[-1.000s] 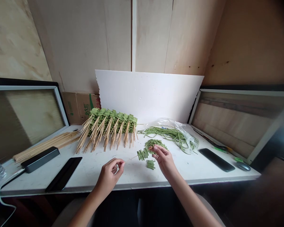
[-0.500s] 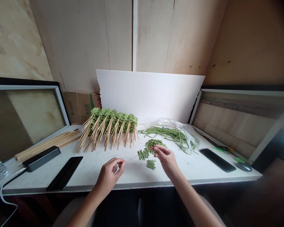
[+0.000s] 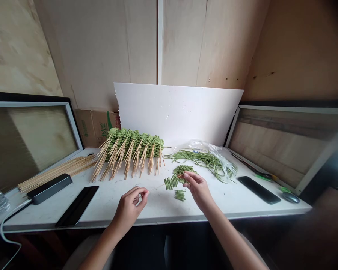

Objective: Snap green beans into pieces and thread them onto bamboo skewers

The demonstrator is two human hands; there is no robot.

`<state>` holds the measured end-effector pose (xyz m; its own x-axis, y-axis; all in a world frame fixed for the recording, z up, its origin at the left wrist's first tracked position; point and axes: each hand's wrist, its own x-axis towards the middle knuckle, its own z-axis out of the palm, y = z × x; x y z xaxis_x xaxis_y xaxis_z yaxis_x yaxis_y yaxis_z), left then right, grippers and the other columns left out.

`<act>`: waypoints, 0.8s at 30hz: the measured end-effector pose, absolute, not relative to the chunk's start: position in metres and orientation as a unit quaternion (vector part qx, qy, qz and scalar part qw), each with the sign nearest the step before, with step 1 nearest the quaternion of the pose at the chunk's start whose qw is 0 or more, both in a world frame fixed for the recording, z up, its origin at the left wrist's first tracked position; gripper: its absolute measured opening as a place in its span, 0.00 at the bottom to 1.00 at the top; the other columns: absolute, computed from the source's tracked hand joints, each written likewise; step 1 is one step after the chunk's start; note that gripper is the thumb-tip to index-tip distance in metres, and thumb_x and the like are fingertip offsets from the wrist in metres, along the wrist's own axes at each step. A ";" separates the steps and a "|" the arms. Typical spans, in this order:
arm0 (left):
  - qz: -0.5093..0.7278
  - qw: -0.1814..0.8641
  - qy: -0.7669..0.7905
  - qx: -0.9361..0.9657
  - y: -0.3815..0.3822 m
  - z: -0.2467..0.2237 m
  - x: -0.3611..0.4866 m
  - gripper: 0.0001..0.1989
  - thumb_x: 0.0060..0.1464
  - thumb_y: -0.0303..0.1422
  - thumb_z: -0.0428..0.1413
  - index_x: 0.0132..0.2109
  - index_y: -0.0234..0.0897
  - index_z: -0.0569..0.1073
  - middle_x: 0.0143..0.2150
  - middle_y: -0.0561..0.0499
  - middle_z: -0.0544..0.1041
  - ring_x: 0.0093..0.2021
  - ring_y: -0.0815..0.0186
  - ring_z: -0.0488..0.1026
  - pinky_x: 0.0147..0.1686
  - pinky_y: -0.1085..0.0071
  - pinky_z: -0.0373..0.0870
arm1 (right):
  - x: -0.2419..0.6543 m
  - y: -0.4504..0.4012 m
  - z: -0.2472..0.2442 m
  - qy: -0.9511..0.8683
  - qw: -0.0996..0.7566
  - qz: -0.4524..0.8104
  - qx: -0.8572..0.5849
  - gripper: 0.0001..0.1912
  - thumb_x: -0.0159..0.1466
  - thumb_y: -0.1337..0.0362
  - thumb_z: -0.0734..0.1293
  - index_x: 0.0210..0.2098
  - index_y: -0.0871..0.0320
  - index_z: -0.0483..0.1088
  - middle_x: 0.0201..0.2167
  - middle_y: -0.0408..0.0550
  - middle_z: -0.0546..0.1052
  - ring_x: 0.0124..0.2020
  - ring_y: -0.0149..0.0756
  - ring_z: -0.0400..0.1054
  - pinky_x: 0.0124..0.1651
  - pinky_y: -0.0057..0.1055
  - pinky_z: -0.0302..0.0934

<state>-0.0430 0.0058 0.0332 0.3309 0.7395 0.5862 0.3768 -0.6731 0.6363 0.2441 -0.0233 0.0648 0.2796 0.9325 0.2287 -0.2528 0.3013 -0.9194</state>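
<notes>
Between thumb and fingers, my left hand [image 3: 130, 205] pinches one end of a thin bamboo skewer [image 3: 158, 187]. Several short green bean pieces [image 3: 171, 183] are threaded side by side near its other end. That far end is pinched by my right hand [image 3: 197, 189], so the skewer spans both hands above the table. Just below lies a small row of cut bean pieces [image 3: 180, 195]. A heap of cut pieces [image 3: 186, 169] sits behind my right fingers, which partly hide it.
A stack of filled bean skewers [image 3: 135, 144] stands at the back left. Bare skewers [image 3: 59, 168] lie left of it. Long beans [image 3: 197, 158] in a plastic bag [image 3: 228, 165] lie behind. Phones [image 3: 77, 206], a black box [image 3: 50, 188] and a mouse [image 3: 291, 198] flank the work area.
Hardly anything differs. The threaded bean pieces and my right hand have shifted very slightly; both hands keep their pinch on the skewer.
</notes>
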 end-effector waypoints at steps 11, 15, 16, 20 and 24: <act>0.446 0.157 0.348 0.810 0.003 0.039 -0.045 0.09 0.68 0.34 0.52 0.41 0.38 0.76 0.36 0.49 0.75 0.26 0.70 0.62 0.27 0.75 0.61 | 0.239 -0.022 0.057 -0.448 0.669 0.405 -0.434 0.16 0.59 0.49 0.76 0.37 0.55 0.83 0.45 0.55 0.84 0.56 0.53 0.74 0.45 0.38 0.71; 0.443 0.155 0.347 0.812 0.004 0.036 -0.046 0.09 0.68 0.34 0.52 0.42 0.39 0.76 0.37 0.49 0.76 0.27 0.70 0.63 0.28 0.75 0.62 | 0.234 -0.022 0.054 -0.441 0.671 0.405 -0.437 0.16 0.58 0.49 0.77 0.37 0.55 0.83 0.44 0.55 0.85 0.56 0.54 0.74 0.44 0.38 0.71; 0.442 0.155 0.347 0.812 0.004 0.036 -0.046 0.09 0.68 0.34 0.52 0.42 0.39 0.76 0.37 0.49 0.76 0.27 0.70 0.63 0.28 0.75 0.63 | 0.234 -0.022 0.054 -0.440 0.672 0.404 -0.438 0.16 0.58 0.49 0.77 0.37 0.55 0.83 0.44 0.55 0.85 0.56 0.54 0.74 0.45 0.38 0.71; 0.439 0.159 0.351 0.812 0.007 0.033 -0.046 0.09 0.68 0.34 0.52 0.42 0.39 0.76 0.37 0.49 0.76 0.27 0.70 0.64 0.28 0.75 0.63 | 0.231 -0.022 0.051 -0.437 0.674 0.398 -0.444 0.17 0.58 0.48 0.77 0.37 0.55 0.83 0.44 0.55 0.85 0.54 0.54 0.75 0.45 0.40 0.72; 0.434 0.164 0.347 0.815 0.008 0.032 -0.047 0.09 0.68 0.34 0.52 0.41 0.39 0.76 0.36 0.49 0.76 0.26 0.70 0.64 0.28 0.74 0.62 | 0.228 -0.022 0.049 -0.429 0.676 0.403 -0.442 0.17 0.58 0.48 0.77 0.37 0.55 0.83 0.43 0.55 0.85 0.52 0.53 0.76 0.46 0.41 0.73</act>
<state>-0.0469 0.0082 0.0319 0.3815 0.7081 0.5942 0.4232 -0.7053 0.5688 0.2284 -0.0220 0.0487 0.3059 0.9253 0.2243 -0.1661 0.2839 -0.9444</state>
